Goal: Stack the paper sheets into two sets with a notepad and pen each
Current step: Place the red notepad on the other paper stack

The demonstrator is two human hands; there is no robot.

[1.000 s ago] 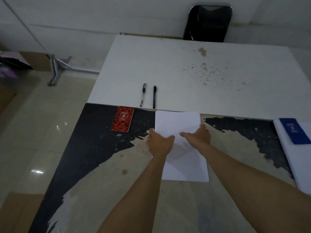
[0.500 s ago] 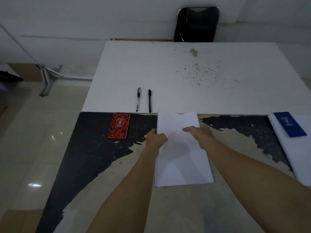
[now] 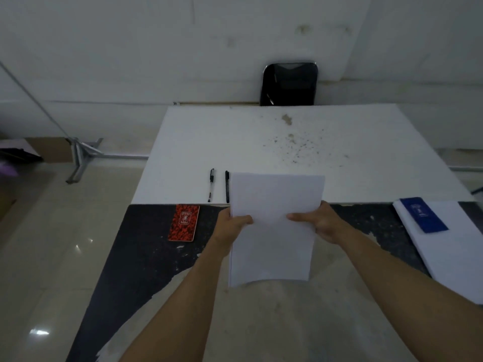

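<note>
White walls stand behind two tables pushed together. The far table [image 3: 339,142] is white with brown spots. The near table [image 3: 146,257] is black with worn pale patches. A black chair [image 3: 288,83] sits at the wall at 12 o'clock.

Both hands hold up a stack of white paper [image 3: 274,226] in the middle, off the near table. The left hand [image 3: 231,227] pinches the left edge of the stack, thumb on top. The right hand [image 3: 317,222] pinches the right edge, thumb on top too. The bottom edge of the stack bends a little.

Two black pens [image 3: 219,185] lie side by side on the white table, just at 11 o'clock from the paper. The right one touches the paper's edge in the view. A red notepad [image 3: 184,222] lies flat on the black table at 9 o'clock from the hands.

Far off at 3 o'clock, a blue notepad [image 3: 423,215] rests on another stack of white sheets [image 3: 454,257]
</note>
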